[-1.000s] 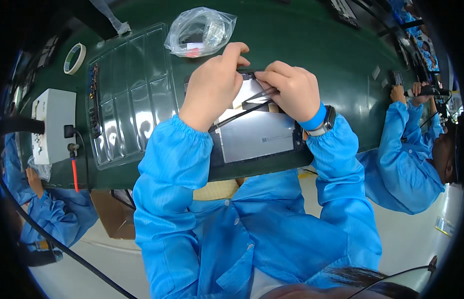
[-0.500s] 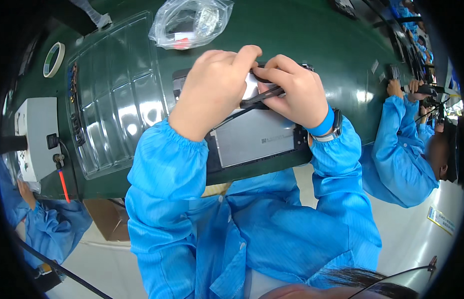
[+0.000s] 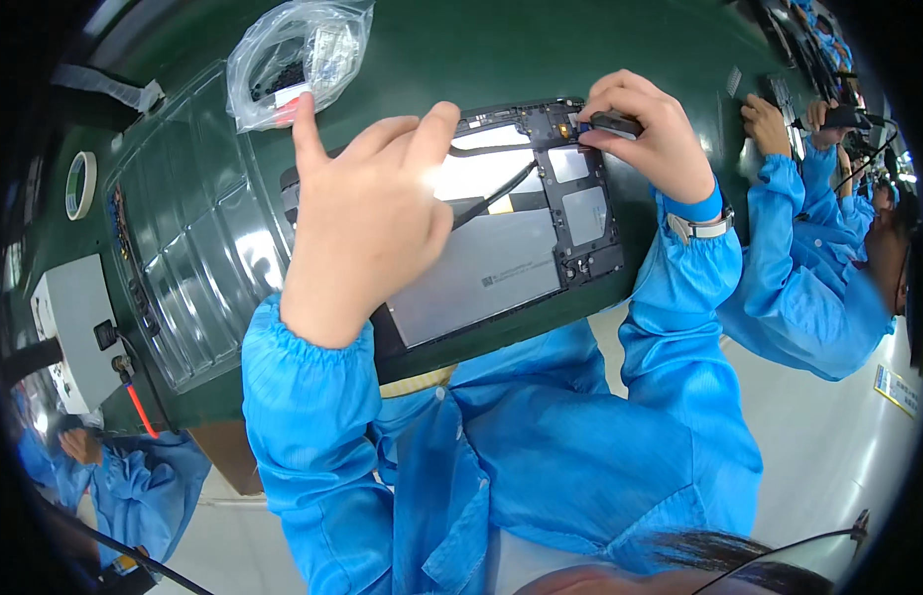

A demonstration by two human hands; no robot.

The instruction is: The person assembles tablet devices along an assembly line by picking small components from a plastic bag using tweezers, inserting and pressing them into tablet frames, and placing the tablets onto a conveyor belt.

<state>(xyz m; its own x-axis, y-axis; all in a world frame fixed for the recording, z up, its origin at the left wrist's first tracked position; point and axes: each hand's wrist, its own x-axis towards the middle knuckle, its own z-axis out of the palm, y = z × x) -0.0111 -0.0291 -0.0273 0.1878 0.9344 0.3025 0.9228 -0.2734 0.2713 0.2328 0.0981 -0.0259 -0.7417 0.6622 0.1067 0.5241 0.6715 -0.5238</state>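
A tablet with its back off (image 3: 602, 260) lies tilted on the bench, showing a large silver battery (image 3: 466, 283) and black inner frame parts. Dark flat cables (image 3: 499, 191) cross its middle. Over the tablet's left part is my left hand (image 3: 367, 213), fingers spread and holding nothing visible; it hides that end. My right hand (image 3: 660, 134) is closed at the far right corner, fingertips pinched by the tablet's edge. A dark tool (image 3: 617, 123), apparently the black tweezers, sits in its grip, with the tips hidden.
Left of the tablet is a clear plastic tray (image 3: 198, 228). Behind it lies a clear bag (image 3: 357, 30) with small parts. A tape roll (image 3: 81, 185) and a pale box with a cable (image 3: 79, 317) are farther left. A co-worker's hand (image 3: 766, 124) is at right.
My hands have parted: the right moved right to the tablet's far corner, the left moved left and spread its fingers. The tweezers moved with the right hand. More of the tablet shows.
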